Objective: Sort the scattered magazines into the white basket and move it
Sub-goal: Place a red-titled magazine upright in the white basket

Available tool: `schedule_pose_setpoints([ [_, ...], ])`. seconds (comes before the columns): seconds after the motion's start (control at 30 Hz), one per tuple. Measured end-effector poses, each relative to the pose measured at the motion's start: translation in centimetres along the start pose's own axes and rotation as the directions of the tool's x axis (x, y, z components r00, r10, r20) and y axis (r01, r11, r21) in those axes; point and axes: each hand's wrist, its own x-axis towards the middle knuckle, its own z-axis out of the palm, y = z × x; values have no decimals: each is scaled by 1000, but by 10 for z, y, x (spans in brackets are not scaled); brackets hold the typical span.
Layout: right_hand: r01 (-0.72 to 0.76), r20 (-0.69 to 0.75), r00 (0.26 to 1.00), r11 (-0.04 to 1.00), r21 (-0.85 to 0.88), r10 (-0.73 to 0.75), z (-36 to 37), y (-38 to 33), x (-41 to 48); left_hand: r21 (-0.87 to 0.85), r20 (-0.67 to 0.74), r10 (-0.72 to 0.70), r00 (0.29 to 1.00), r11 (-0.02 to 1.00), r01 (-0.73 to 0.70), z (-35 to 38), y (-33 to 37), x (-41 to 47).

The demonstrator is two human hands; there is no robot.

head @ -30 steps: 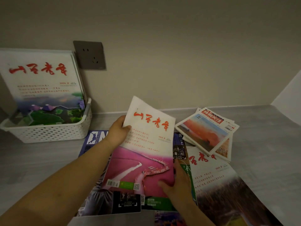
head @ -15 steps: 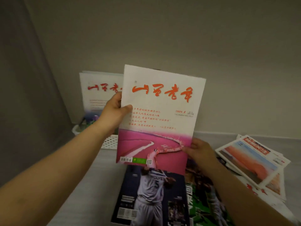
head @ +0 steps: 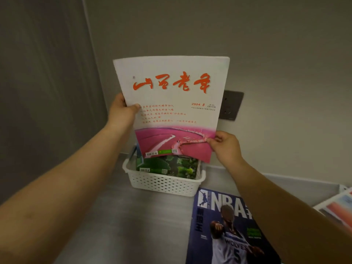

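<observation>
- Above the white basket (head: 163, 184): pink-and-white magazine (head: 171, 103), held upright, its lower edge overlapping the green magazine (head: 171, 166) that leans inside.
- My left hand (head: 122, 111) grips its left edge, and my right hand (head: 224, 145) pinches the lower right corner.
- Behind it is a wall socket (head: 231, 105), partly hidden.
- On the bench (head: 123, 225), an NBA magazine (head: 224, 225) lies near the basket, with a magazine stack (head: 337, 208) at far right.
- Half a second ago I held the magazine lower, over the NBA magazine.

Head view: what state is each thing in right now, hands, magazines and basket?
White perforated plastic basket, on the grey table, holds a green-covered magazine.
White-and-pink magazine, held upright just over the basket, not yet in.
Left hand, grips its left edge.
Right hand, pinches its lower right corner.
Blue NBA magazine, flat on the table, untouched.
</observation>
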Motion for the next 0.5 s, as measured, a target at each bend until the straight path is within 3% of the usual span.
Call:
schedule_pose_setpoints([
  [0.23, -84, 32, 996, 996, -37, 86, 42, 25, 15, 11, -17, -81, 997, 997, 81, -10, -46, 33],
  [0.5, -157, 21, 986, 953, -259, 168, 59, 60, 18, 97, 30, -150, 988, 984, 147, 5, -90, 41],
])
